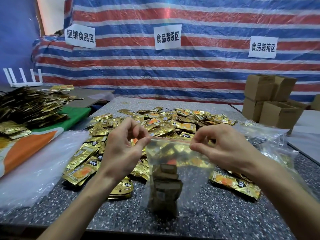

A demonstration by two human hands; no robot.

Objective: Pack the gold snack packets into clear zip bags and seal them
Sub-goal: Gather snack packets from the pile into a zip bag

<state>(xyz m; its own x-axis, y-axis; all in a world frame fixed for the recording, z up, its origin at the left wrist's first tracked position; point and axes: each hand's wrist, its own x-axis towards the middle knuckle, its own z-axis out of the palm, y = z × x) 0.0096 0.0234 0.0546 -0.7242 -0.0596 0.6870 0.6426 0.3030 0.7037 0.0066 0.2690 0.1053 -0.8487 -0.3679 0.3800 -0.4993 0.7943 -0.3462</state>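
A clear zip bag (188, 181) hangs upright above the speckled table (225, 213), with a stack of gold snack packets (166, 186) inside its lower part. My left hand (123, 146) pinches the left end of the bag's red zip strip. My right hand (223, 146) pinches the right end of the same strip. Behind the bag, a broad heap of loose gold packets (155, 125) covers the middle of the table. A few more packets (235, 184) lie under my right forearm.
Clear plastic sheeting (34, 172) lies at the left and crumpled clear bags (266, 134) at the right. Another packet pile (29, 108) sits on a green and orange cloth far left. Cardboard boxes (273, 103) stand at the back right before a striped tarp wall.
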